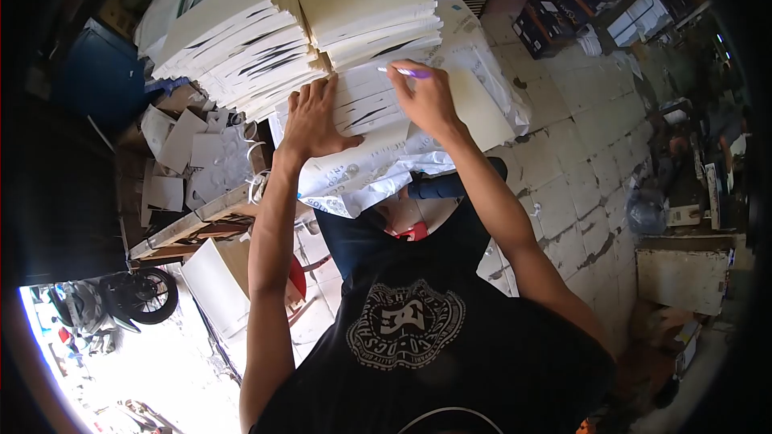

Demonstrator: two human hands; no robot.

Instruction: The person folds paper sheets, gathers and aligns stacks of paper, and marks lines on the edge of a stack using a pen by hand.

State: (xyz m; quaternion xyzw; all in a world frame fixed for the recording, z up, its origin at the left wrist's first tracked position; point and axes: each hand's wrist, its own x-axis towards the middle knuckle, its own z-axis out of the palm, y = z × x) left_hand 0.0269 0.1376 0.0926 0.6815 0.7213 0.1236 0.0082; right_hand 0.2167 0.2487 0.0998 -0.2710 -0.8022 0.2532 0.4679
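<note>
My left hand (312,122) lies with fingers spread on the left part of a row of cream paper bundles (370,100), whose edges carry dark streaks. A slim purple-and-white pen (414,73) is pinched in my right hand (426,100), over the right end of the same bundles. The pen points to the left; whether its tip touches the paper I cannot tell. Printed white wrapping paper (354,181) lies crumpled under the bundles and along the front edge of the work surface.
Tall stacks of cream paper bundles (241,40) and another stack (370,12) stand behind my hands. Paper scraps (185,141) fill a wooden shelf (197,221) at left. Boxes (547,24) stand on the tiled floor (563,161) at right. A motorcycle (121,297) shows at lower left.
</note>
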